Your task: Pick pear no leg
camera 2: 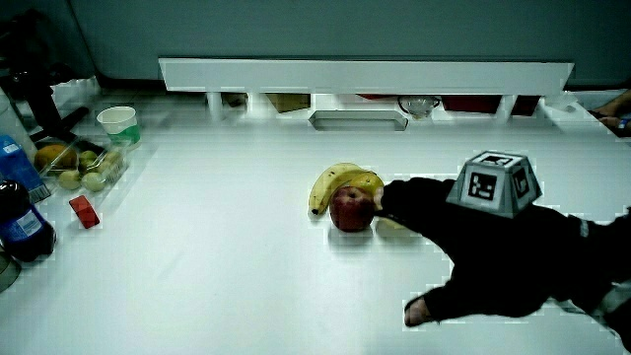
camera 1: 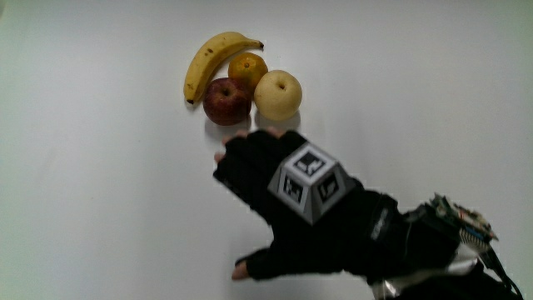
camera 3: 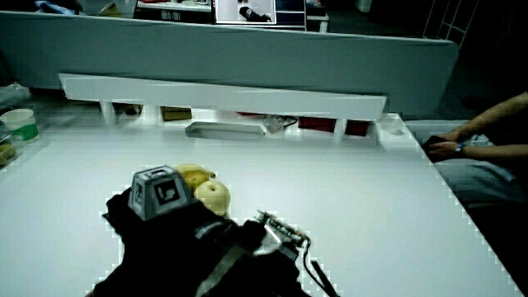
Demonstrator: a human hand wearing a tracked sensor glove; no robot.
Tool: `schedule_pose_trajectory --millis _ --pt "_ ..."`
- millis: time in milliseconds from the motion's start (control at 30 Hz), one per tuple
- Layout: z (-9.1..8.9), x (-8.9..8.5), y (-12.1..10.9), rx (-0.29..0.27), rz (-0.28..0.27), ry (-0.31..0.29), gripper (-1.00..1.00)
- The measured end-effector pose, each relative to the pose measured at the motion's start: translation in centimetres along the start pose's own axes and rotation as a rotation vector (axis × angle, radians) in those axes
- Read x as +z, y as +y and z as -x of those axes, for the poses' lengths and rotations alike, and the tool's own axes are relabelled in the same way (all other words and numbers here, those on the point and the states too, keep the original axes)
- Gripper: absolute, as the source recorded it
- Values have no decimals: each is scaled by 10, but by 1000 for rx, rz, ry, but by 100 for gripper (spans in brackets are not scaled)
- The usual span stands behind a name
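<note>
A pale yellow pear (camera 1: pixel 277 94) sits on the white table (camera 1: pixel 100 192), touching a red apple (camera 1: pixel 226 101) and an orange (camera 1: pixel 248 68); a banana (camera 1: pixel 212 60) curves around them, farther from the person. The gloved hand (camera 1: pixel 266 179) hovers just nearer to the person than the pear and apple, its fingers spread and holding nothing, its fingertips (camera 1: pixel 241 143) close to both fruits. In a side view the hand (camera 2: pixel 473 247) covers the pear, and the apple (camera 2: pixel 351 209) and banana (camera 2: pixel 330 182) show. In a side view the pear (camera 3: pixel 213 195) stands beside the hand (camera 3: pixel 165 223).
At the table's edge in a side view stand a paper cup (camera 2: pixel 118 121), a clear box of small fruit (camera 2: pixel 84 163), a dark bottle (camera 2: pixel 22 222) and a small red item (camera 2: pixel 85 210). A low white partition (camera 3: pixel 223 95) and a grey tray (camera 3: pixel 227 129) lie farther off.
</note>
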Motion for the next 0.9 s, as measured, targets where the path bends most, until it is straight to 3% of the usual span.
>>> schedule_pose_trajectory --millis 67,167,267,767,900 --pt "-5 13 5 23 -34 9 0" --pt "-23 14 19 -50 5 64 0" --pt "-37 19 26 -64 16 120 0" --pt "-106 0 64 -222 72 298 0" --pt "-111 0 70 -231 77 332 0"
